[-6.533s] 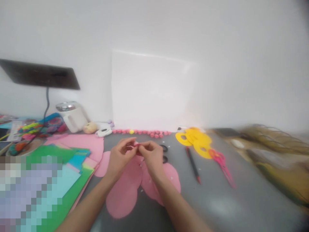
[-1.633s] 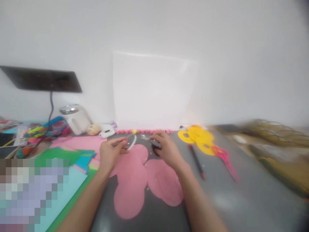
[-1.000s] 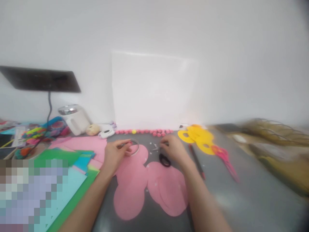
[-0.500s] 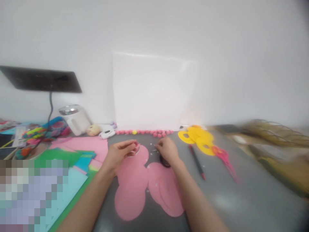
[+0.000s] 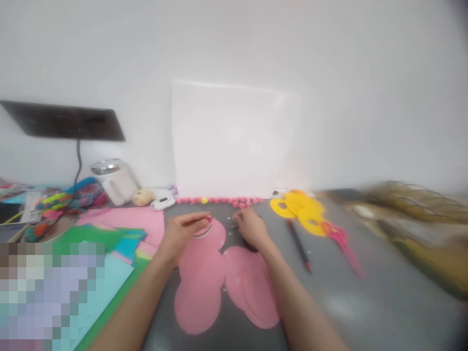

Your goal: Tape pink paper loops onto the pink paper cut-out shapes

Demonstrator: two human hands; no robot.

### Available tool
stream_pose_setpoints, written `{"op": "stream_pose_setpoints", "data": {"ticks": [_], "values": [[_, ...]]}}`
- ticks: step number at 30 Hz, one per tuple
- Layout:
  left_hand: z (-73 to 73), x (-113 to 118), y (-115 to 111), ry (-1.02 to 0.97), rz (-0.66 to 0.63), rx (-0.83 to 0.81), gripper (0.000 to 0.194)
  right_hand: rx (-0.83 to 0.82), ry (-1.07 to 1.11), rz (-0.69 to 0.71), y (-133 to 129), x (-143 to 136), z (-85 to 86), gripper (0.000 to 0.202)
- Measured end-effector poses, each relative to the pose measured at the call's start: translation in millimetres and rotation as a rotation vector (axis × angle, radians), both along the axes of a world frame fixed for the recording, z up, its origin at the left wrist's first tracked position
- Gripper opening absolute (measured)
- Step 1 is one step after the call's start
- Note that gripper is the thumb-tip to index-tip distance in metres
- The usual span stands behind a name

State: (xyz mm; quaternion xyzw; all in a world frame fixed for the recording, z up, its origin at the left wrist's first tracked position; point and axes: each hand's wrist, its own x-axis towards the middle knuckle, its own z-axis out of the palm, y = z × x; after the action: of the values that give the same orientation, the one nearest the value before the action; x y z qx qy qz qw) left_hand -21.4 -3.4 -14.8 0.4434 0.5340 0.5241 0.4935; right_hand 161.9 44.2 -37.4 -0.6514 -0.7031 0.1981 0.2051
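My left hand (image 5: 182, 235) is closed, its thumb and fingers pinching a white-rimmed ring (image 5: 205, 231) with pink showing inside. This ring is over the upper end of several overlapping pink paper circles (image 5: 199, 292). My right hand (image 5: 250, 226) is closed in a pinch at the right, with a small pale, shiny thing (image 5: 231, 223) at its fingertips, too blurred to name. Beneath the right wrist a dark round object (image 5: 252, 246) is mostly hidden. More pink circles (image 5: 252, 290) lie beside the right forearm, with small white specks around them.
Yellow paper cutouts (image 5: 300, 210), pink scissors (image 5: 343, 248) and a black-and-red pen (image 5: 300, 246) lie to the right. Green sheets (image 5: 98, 239) and pink paper (image 5: 127, 219) are at the left. A row of small pink pieces (image 5: 219, 200) lines the base of a white sheet (image 5: 234, 136).
The ring at my left fingertips now sits flatter over the pink paper. My right hand has shifted slightly left, and the pale thing at its fingertips has moved a little.
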Motion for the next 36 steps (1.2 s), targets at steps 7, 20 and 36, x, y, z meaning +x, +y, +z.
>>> {"op": "stream_pose_setpoints", "data": {"ticks": [7, 20, 36], "values": [[-2.8, 0, -1, 0.1, -0.067, 0.05, 0.024, -0.006, 0.692, 0.316, -13, -1, 22.2, 0.018], [-3.7, -4, -1, 0.058, -0.169, 0.033, 0.022, -0.194, 0.758, 0.479, -17, -5, 18.9, 0.017], [-4.7, -5, 0, 0.106, -0.249, 0.054, 0.023, -0.21, 0.689, 0.447, -21, -6, 25.0, 0.015]]}}
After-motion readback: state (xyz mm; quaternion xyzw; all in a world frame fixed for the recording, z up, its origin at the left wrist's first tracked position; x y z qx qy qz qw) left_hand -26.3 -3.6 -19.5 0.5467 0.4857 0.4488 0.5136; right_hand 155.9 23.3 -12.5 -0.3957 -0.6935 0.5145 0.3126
